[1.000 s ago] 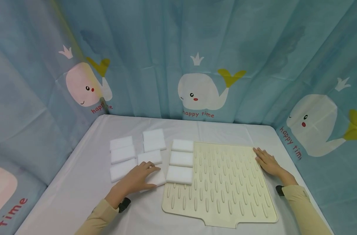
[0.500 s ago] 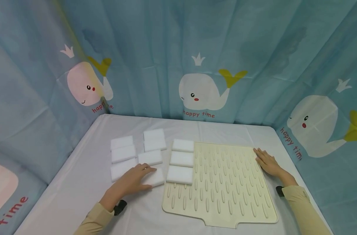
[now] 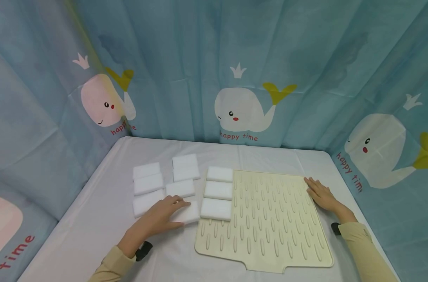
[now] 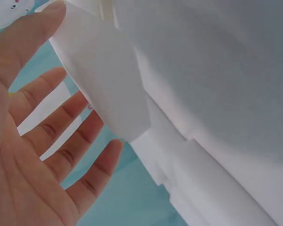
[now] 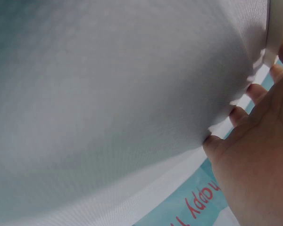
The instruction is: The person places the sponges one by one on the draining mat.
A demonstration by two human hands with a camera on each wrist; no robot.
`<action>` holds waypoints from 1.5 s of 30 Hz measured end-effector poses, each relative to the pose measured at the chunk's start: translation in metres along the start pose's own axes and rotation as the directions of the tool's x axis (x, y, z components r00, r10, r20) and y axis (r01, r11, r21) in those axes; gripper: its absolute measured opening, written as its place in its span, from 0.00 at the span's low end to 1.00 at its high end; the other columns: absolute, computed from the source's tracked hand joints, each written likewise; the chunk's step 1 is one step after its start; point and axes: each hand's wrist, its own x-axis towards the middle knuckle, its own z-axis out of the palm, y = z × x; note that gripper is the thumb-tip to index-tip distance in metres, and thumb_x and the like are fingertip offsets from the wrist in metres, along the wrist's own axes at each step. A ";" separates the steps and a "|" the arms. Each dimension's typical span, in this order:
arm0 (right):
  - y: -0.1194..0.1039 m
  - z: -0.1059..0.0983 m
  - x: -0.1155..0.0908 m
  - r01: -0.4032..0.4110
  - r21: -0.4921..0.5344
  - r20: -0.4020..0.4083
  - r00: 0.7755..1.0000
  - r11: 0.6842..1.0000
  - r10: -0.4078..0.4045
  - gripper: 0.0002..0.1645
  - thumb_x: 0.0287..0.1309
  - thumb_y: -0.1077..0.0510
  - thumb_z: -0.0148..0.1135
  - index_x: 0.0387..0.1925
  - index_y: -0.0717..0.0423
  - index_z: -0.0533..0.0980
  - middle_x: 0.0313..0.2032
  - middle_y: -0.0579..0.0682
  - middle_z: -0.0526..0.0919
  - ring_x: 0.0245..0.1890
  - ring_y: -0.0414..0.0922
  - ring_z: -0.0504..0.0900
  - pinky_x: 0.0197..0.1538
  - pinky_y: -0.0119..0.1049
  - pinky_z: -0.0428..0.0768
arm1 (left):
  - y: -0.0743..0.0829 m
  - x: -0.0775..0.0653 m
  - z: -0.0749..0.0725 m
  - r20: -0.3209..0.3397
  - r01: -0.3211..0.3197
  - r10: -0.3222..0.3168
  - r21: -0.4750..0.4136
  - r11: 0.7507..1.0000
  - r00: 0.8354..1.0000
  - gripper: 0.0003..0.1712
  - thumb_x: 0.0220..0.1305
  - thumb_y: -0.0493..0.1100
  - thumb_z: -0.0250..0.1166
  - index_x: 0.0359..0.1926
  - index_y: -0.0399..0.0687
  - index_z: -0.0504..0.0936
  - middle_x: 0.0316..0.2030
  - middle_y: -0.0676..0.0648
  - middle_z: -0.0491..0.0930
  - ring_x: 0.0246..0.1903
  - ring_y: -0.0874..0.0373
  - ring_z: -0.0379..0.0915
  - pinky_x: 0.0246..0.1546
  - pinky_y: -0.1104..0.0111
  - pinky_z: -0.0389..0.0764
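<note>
My left hand (image 3: 161, 215) spans a flat white sponge block (image 3: 187, 212) just left of a cream mat (image 3: 270, 211) with raised oval ribs. In the left wrist view, the thumb of the left hand (image 4: 33, 127) lies against one end of the block (image 4: 101, 70), and the other fingers are spread beside its edge. My right hand (image 3: 322, 196) rests flat on the mat's far right edge. The right wrist view shows the fingers of the right hand (image 5: 259, 155) stretched out there. A row of three blocks (image 3: 216, 209) lies along the mat's left side.
Left of the mat, more white blocks lie on the white tablecloth (image 3: 94, 235), including a left column (image 3: 148, 184), a back pair (image 3: 185, 167) and one block (image 3: 180, 188) beyond my left hand. A blue whale-print curtain (image 3: 185, 58) stands behind the table.
My left hand shifts a little left and then slightly back right. The block beside it now sits closer to the mat's row. The right hand stays put.
</note>
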 end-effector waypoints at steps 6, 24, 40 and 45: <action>0.002 0.000 0.000 0.009 -0.001 0.000 1.000 1.000 -0.009 0.33 0.71 0.51 0.39 0.70 0.61 0.48 0.67 0.72 0.46 0.64 0.75 0.40 0.56 0.74 0.35 | 0.009 0.005 0.000 -0.016 -0.060 0.060 0.016 0.998 0.998 0.34 0.49 0.56 0.70 0.58 0.54 0.75 0.49 0.51 0.73 0.46 0.58 0.70 0.45 0.61 0.75; 0.004 0.001 0.001 0.013 -0.009 -0.003 1.000 1.000 -0.013 0.33 0.71 0.50 0.39 0.70 0.60 0.48 0.67 0.72 0.46 0.64 0.75 0.40 0.56 0.74 0.35 | 0.049 0.025 0.010 0.060 -0.256 0.255 0.007 0.967 0.965 0.32 0.51 0.58 0.68 0.58 0.60 0.73 0.51 0.56 0.72 0.47 0.61 0.67 0.45 0.66 0.72; 0.005 0.001 0.001 0.010 -0.009 -0.004 1.000 1.000 -0.010 0.33 0.71 0.51 0.39 0.70 0.61 0.47 0.67 0.72 0.45 0.64 0.75 0.40 0.57 0.74 0.35 | 0.063 0.038 0.032 0.111 -0.348 0.343 0.022 0.937 0.933 0.34 0.49 0.61 0.68 0.58 0.59 0.73 0.51 0.56 0.71 0.48 0.62 0.67 0.45 0.68 0.72; 0.002 0.000 0.000 0.018 -0.013 -0.006 1.000 1.000 -0.018 0.33 0.71 0.51 0.39 0.70 0.62 0.48 0.67 0.72 0.46 0.64 0.75 0.41 0.56 0.74 0.36 | 0.064 0.039 0.035 0.129 -0.327 0.322 0.019 0.945 0.938 0.34 0.50 0.61 0.68 0.58 0.59 0.72 0.51 0.56 0.71 0.49 0.62 0.66 0.46 0.68 0.72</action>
